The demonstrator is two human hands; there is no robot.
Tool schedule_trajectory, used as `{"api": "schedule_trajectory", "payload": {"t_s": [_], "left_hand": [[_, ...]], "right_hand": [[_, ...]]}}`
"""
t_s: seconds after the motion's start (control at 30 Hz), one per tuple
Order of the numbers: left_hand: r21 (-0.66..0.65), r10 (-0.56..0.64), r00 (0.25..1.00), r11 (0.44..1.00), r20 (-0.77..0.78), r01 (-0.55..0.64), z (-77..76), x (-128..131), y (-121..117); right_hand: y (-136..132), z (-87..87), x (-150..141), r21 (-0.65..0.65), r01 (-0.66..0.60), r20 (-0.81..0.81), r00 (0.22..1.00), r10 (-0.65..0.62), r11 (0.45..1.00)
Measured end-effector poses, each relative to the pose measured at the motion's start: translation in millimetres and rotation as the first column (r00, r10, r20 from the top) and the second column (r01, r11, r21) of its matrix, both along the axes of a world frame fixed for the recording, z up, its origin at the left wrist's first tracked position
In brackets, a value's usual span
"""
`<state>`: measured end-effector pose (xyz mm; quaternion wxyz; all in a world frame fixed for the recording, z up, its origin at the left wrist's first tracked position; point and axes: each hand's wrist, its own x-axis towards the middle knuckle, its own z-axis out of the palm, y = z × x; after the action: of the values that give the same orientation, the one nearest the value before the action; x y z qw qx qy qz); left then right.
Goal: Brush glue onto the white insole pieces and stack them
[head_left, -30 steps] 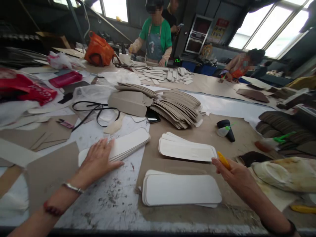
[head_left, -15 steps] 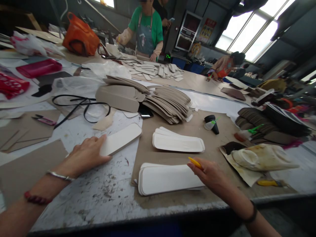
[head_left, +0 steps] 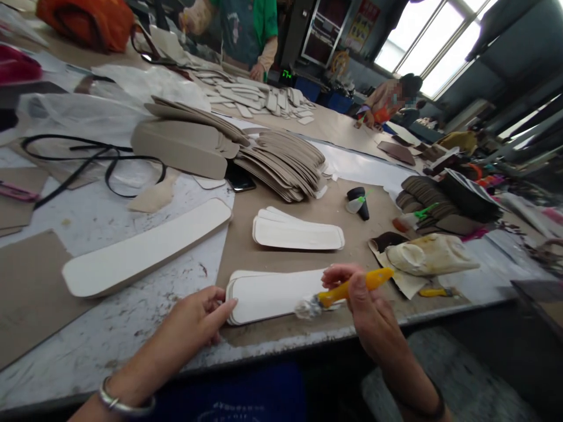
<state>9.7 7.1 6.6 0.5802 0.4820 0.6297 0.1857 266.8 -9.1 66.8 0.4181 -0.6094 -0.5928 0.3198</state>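
My left hand (head_left: 200, 316) is at the left end of a stack of long white panels (head_left: 272, 296) with rounded corners. Its thumb rests on the top panel and its fingers curl at the edge. My right hand (head_left: 372, 308) grips a brush by its yellow handle (head_left: 341, 291); the whitish bristles hang over the same stack, whose right end is partly hidden. Behind lies a smaller fanned stack of white panels (head_left: 299, 232). To the left, a long white panel or pile (head_left: 149, 246) lies slanted on the table.
Piles of grey-brown panels (head_left: 281, 161) stand further back beside a phone (head_left: 241, 180) and a black strap (head_left: 94, 149). At right are a stained plastic container (head_left: 433, 255) and another yellow-handled tool (head_left: 435, 292). Co-workers (head_left: 246, 35) stand across the table.
My left hand has left the slanted white panel and come right to the near stack. My right hand has turned, bringing the brush bristles into view. The camera view has shifted.
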Motion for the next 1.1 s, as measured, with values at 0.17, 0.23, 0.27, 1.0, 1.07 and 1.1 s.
{"api": "schedule_trajectory", "payload": {"t_s": [0.17,0.23,0.27,1.0,1.07,1.1], "left_hand": [[-0.081,0.051,0.994,0.996,0.096,-0.044,-6.9,6.2,1.7],[-0.092,0.064,0.991,0.994,0.117,-0.054,-7.3,5.4,1.1],[-0.094,0.073,0.990,0.994,0.124,-0.062,-7.0,5.6,0.5],[0.002,0.239,0.937,0.969,0.255,-0.247,-25.6,3.5,-22.9],[0.015,0.232,0.939,0.970,0.256,-0.244,-24.8,4.1,-23.6],[0.024,0.229,0.939,0.970,0.256,-0.243,-24.8,4.5,-24.1]], "right_hand": [[-4.6,-29.2,-48.7,-0.042,-0.024,-0.402,0.916,0.005,0.999],[-4.4,-41.7,-60.5,-0.097,-0.037,-0.441,0.898,-0.009,0.995],[-4.6,-46.0,-64.1,-0.131,-0.047,-0.437,0.900,-0.015,0.990],[-22.2,-39.1,26.9,0.474,0.085,0.504,0.790,-0.349,0.877],[-23.7,-39.8,23.5,0.473,0.040,0.555,0.762,-0.333,0.880],[-25.1,-41.4,18.8,0.466,0.015,0.579,0.751,-0.317,0.885]]}}
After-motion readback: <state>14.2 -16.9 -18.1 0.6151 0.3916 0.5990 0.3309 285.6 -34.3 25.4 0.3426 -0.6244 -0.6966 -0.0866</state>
